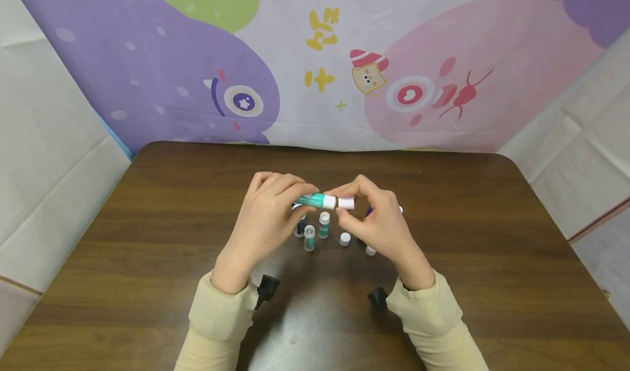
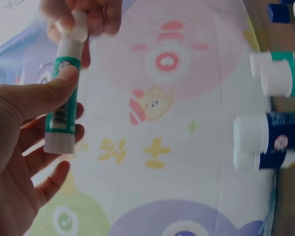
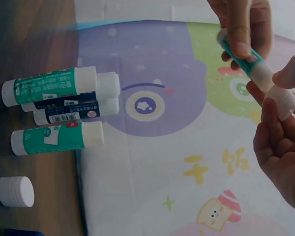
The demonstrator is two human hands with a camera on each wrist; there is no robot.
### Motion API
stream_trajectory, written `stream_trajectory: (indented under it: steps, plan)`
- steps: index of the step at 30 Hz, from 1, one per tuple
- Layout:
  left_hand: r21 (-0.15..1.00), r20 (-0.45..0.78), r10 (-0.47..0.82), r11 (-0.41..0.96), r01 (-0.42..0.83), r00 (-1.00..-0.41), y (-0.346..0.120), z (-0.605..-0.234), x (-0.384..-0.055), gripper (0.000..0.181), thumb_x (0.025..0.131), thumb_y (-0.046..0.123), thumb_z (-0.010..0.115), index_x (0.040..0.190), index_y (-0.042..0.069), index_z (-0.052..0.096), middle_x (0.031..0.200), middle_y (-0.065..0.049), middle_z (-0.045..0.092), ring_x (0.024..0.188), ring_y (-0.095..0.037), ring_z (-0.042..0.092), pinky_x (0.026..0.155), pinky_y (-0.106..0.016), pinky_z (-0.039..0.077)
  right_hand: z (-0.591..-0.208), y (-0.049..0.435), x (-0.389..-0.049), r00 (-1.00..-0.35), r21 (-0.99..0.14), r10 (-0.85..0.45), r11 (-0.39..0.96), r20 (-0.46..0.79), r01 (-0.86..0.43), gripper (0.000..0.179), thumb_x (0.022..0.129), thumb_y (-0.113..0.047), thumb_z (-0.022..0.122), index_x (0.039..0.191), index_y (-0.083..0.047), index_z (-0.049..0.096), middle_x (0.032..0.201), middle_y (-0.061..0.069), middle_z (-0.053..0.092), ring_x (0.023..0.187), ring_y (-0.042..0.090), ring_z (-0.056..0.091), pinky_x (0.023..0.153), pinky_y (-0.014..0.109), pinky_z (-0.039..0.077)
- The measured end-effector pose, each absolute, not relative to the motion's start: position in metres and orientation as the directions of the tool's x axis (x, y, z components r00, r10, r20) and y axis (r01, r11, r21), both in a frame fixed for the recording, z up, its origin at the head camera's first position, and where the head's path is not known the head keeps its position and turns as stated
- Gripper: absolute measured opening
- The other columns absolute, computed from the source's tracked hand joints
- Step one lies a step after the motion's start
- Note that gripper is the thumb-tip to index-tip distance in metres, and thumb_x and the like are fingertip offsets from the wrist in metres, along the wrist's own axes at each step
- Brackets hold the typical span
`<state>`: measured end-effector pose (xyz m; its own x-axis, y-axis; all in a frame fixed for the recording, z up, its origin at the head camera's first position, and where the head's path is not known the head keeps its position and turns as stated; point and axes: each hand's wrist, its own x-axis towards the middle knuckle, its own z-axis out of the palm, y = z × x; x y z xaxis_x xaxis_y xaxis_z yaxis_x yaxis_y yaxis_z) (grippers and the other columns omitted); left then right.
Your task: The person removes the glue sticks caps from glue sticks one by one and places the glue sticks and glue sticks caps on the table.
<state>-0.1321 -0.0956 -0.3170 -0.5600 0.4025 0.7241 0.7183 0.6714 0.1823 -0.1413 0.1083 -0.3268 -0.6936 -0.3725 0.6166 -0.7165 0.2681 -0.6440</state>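
Note:
My left hand (image 1: 261, 212) pinches a green-labelled glue stick (image 1: 313, 200) between thumb and fingers, level above the table. A white cap (image 1: 346, 203) is gripped by my right hand (image 1: 386, 223) just off the glue stick's white end, with a thin gap between them in the head view. In the left wrist view the glue stick (image 2: 64, 105) shows its barcode side under the thumb. Thumb and fingers surround the cap (image 3: 281, 101) in the right wrist view. Below the hands stand two green glue sticks (image 1: 309, 238) (image 1: 324, 226) with no caps on.
Navy glue sticks (image 1: 300, 226) stand beside the green ones, partly behind my left hand. A loose white cap (image 1: 345, 239) rests on the brown table (image 1: 147, 239); another (image 1: 371, 250) lies by my right wrist. A patterned cloth (image 1: 315, 108) hangs behind the table.

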Motion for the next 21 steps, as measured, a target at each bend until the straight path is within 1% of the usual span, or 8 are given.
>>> stream_trajectory:
  steps: [2,3,6,10,14,16,18,21]
  plan:
    - [0.179,0.727,0.382,0.696,0.695,-0.570,-0.098,-0.317,-0.133,0.022,0.072,0.017,0.075,0.092,0.013,0.066,0.088,0.004,0.064,0.083,-0.015,0.058,0.087,-0.034,0.036,-0.327,0.111,-0.143,-0.703,-0.652,-0.359,0.271,0.613,-0.708,0.017,0.075,0.001,0.061,0.089,-0.008,0.056,0.094,0.002,0.070,0.069,0.006,0.057,0.046,0.019,0.035]
    - [0.178,0.728,0.373,0.708,0.683,-0.576,-0.100,-0.317,-0.134,0.023,0.072,0.017,0.075,0.092,0.012,0.066,0.088,0.003,0.064,0.083,-0.015,0.058,0.088,-0.034,0.036,-0.327,0.112,-0.143,-0.710,-0.659,-0.352,0.272,0.610,-0.701,0.018,0.076,0.002,0.062,0.090,-0.008,0.056,0.095,0.001,0.070,0.066,0.006,0.054,0.044,0.019,0.035]
    - [0.176,0.729,0.350,0.735,0.655,-0.588,-0.102,-0.317,-0.135,0.024,0.073,0.016,0.075,0.094,0.011,0.064,0.086,0.001,0.064,0.082,-0.017,0.059,0.088,-0.035,0.037,-0.328,0.117,-0.146,-0.727,-0.681,-0.329,0.261,0.603,-0.684,0.019,0.077,0.004,0.062,0.091,-0.007,0.055,0.097,0.003,0.069,0.068,0.007,0.053,0.048,0.020,0.038]
    - [0.212,0.728,0.320,0.737,0.642,-0.607,-0.103,-0.319,-0.138,0.025,0.075,0.013,0.073,0.097,0.008,0.062,0.088,-0.002,0.064,0.083,-0.018,0.059,0.087,-0.036,0.038,-0.329,0.119,-0.150,-0.738,-0.681,-0.283,0.285,0.613,-0.675,0.019,0.077,0.002,0.065,0.091,-0.007,0.057,0.098,0.003,0.068,0.074,0.009,0.057,0.060,0.020,0.043]
    - [0.290,0.708,0.285,0.717,0.634,-0.647,-0.101,-0.322,-0.141,0.028,0.078,0.008,0.069,0.104,0.006,0.059,0.093,-0.005,0.062,0.086,-0.020,0.058,0.085,-0.035,0.040,-0.334,0.118,-0.155,-0.757,-0.665,-0.221,0.371,0.614,-0.648,0.018,0.076,-0.003,0.069,0.093,-0.008,0.064,0.096,0.002,0.065,0.078,0.010,0.058,0.068,0.023,0.047]
    - [0.333,0.691,0.258,0.714,0.615,-0.675,-0.101,-0.324,-0.141,0.031,0.080,0.007,0.067,0.110,0.005,0.058,0.095,-0.006,0.061,0.084,-0.022,0.057,0.082,-0.035,0.042,-0.337,0.117,-0.158,-0.785,-0.664,-0.195,0.438,0.587,-0.606,0.019,0.076,-0.006,0.070,0.094,-0.009,0.066,0.094,0.001,0.063,0.078,0.010,0.057,0.069,0.027,0.048]
    - [0.379,0.668,0.219,0.722,0.579,-0.711,-0.101,-0.326,-0.142,0.032,0.083,0.006,0.064,0.114,0.007,0.058,0.097,-0.007,0.061,0.082,-0.023,0.057,0.079,-0.037,0.044,-0.341,0.117,-0.161,-0.829,-0.671,-0.182,0.508,0.529,-0.540,0.019,0.076,-0.009,0.071,0.095,-0.009,0.067,0.091,0.001,0.061,0.076,0.011,0.057,0.069,0.030,0.049]
    - [0.442,0.633,0.155,0.732,0.518,-0.759,-0.102,-0.327,-0.141,0.031,0.083,0.006,0.063,0.113,0.009,0.059,0.098,-0.007,0.060,0.079,-0.026,0.056,0.072,-0.040,0.045,-0.348,0.118,-0.166,-0.891,-0.657,-0.204,0.613,0.405,-0.439,0.019,0.078,-0.010,0.069,0.096,-0.008,0.066,0.089,0.003,0.060,0.075,0.015,0.057,0.067,0.031,0.048]
